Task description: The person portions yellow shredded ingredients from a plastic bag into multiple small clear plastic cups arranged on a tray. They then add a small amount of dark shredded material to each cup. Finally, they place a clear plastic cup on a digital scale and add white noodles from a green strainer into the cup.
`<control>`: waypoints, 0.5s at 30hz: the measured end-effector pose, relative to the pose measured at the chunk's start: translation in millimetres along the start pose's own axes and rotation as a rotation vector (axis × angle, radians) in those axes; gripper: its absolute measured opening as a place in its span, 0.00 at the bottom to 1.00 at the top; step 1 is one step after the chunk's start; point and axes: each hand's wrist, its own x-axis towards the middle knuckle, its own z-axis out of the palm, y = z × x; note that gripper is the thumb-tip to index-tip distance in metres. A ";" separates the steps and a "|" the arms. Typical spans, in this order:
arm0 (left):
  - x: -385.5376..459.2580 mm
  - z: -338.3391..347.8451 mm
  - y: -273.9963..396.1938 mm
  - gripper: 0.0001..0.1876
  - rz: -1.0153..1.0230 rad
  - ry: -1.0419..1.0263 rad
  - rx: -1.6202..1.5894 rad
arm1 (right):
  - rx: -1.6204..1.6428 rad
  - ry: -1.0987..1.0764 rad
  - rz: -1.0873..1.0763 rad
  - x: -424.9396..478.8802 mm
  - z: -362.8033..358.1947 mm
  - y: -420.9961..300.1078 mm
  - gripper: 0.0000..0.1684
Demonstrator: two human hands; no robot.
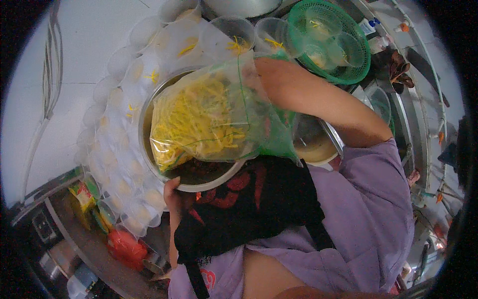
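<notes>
A clear plastic bag with green lines and a green end lies tilted across a round metal bowl. Yellow shredded strips fill its lower part. My left hand grips the bowl's near-left rim, thumb on top. My right arm reaches over the bag's green end, and my right hand shows only dimly through the film at the far side. Its fingers are hidden; whether it is inside the bag or behind it is unclear. Dark contents show in the bowl below the bag.
Many clear plastic cups curve around the left and far sides, several holding yellow strips. More cups sit in a green mesh basket at far right. A large metal pot stands behind, and a red plastic bag lies lower left.
</notes>
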 end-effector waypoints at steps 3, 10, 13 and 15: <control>-0.2 7.3 -2.9 0.26 0.011 0.072 0.096 | 0.257 0.042 0.132 14.5 14.7 -12.8 0.16; -9.3 15.8 -5.8 0.23 0.033 0.155 0.147 | 0.135 -0.297 0.192 31.5 -5.2 -27.9 0.13; 9.3 -18.5 -5.4 0.15 0.035 0.067 0.115 | 0.126 0.048 0.195 14.3 5.3 -31.6 0.12; 3.6 -12.3 -5.4 0.21 0.039 0.043 0.065 | 0.214 0.248 0.163 5.4 7.5 -29.5 0.12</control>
